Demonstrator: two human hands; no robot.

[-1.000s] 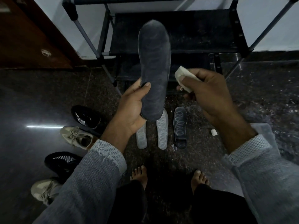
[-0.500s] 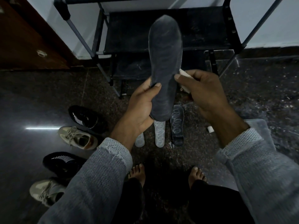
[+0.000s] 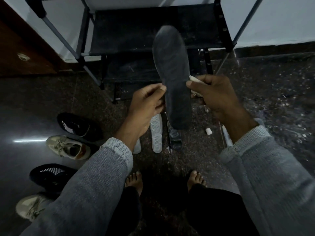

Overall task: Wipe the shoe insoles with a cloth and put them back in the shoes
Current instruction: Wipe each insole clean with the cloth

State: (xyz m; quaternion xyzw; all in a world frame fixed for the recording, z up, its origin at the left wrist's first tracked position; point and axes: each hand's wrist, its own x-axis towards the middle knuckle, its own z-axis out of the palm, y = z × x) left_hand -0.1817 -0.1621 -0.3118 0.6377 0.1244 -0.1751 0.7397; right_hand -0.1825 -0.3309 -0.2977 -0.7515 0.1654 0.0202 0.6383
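I have the dark insole (image 3: 172, 79) held up in the centre of the frame, long axis nearly upright, toe end toward the top against the black shoe rack (image 3: 136, 31). My left hand (image 3: 144, 103) pinches its left edge about midway, thumb and fingertips closed on the rim. My right hand (image 3: 214, 96) meets the opposite edge with its thumb on the near face, fingers curled around a small white cloth (image 3: 194, 79) that peeks out above the thumb; how much of the cloth touches the back of the insole I cannot tell.

Below the held insole, three more insoles lie on the floor: two pale ones (image 3: 156, 132) side by side and a dark one (image 3: 175, 138) just right of them, partly hidden behind the heel end. A small white scrap (image 3: 209, 131) sits on the floor right of those. At the left of the frame four shoes stand in a column: black (image 3: 76, 124), beige (image 3: 68, 147), black (image 3: 49, 174), beige (image 3: 29, 208).

My judgement: wiping is under way and nothing is back in a shoe yet. The risk is the light edge pinch; a firm stroke could bend the flexible insole or twist it out of my left fingers onto the gritty floor, soiling it again. The cloth is bunched small, so a pass may miss areas. With two like pairs, an insole could also go into the wrong shoe.
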